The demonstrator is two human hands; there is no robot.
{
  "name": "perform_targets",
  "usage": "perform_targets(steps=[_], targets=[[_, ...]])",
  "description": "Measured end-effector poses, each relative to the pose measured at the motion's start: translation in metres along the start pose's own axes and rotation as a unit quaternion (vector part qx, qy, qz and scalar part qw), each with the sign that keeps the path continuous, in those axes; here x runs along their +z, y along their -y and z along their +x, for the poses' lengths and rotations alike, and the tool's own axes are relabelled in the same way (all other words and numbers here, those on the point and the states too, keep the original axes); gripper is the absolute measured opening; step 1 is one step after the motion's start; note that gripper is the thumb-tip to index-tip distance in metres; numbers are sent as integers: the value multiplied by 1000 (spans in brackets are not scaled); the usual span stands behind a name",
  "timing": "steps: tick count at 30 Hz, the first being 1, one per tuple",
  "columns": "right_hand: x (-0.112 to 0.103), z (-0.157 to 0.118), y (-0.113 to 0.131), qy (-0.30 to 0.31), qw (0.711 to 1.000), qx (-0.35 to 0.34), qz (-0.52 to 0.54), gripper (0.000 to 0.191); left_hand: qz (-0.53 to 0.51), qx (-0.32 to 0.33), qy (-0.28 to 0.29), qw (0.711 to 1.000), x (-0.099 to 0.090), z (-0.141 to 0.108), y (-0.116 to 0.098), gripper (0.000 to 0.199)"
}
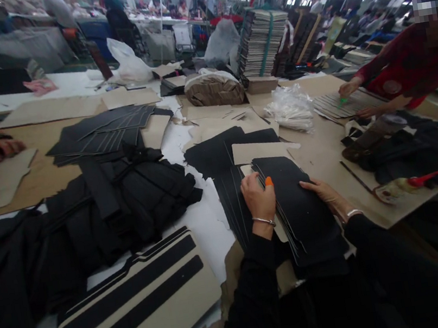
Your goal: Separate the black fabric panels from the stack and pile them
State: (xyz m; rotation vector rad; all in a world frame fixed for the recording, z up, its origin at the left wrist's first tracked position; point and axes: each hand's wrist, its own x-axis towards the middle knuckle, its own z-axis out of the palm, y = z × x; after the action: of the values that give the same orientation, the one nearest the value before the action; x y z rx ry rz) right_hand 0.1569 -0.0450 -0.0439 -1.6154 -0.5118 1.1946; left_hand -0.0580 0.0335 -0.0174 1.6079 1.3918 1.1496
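While the counter spans my feed, the black panel stack lies toward four o'clock. Left hand, half-curled, touches its nine-o'clock side, grip unclear to me; right hand, loosely open, touches its three-o'clock side.

Nearest the hands, the stack looks smooth and matt on its black faces, like coated card, and left of it the striped boards show a smooth, faintly satin beige face under flat, matt black bands. Also left of the stack, the black strips look like soft, dull cloth, creased and folded, while beyond it the clear bags are crinkled, glossy plastic. Brown paper, matt and slightly wrinkled, covers the counter right of the stack.
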Motion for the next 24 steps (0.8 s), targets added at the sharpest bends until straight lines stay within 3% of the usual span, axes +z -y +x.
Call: perform_targets(steps=[6, 9, 12, 15, 18, 21, 24], targets=[[-4, 1, 1, 2, 1000, -2, 14, 36, 0, -74, -101, 992, -43, -64, 4, 37], [-7, 4, 0, 13, 1000, 9, 27, 35, 23, -90, -78, 993, -70, -90, 20, 43], [-9, 5, 0, 31, 999, -6, 36, 33, 20, -117, -23, 993, -84, -92, 37, 49], [-11, 7, -3, 42, 998, -25, 40, 36, 20, -140, 12, 990, -85, -75, 44, 51], [-12, 10, -9, 59, 997, -21, 49, 39, 35, -152, -3, 988, -79, -62, 38, 50], [-12, 12, -10, 50, 998, -16, 43, 35, 60, -158, -30, 985, -70, -65, 27, 51], [-14, 11, -2, 54, 998, -3, 33, 31, 58, -166, -20, 984, -57, -77, 20, 58]])
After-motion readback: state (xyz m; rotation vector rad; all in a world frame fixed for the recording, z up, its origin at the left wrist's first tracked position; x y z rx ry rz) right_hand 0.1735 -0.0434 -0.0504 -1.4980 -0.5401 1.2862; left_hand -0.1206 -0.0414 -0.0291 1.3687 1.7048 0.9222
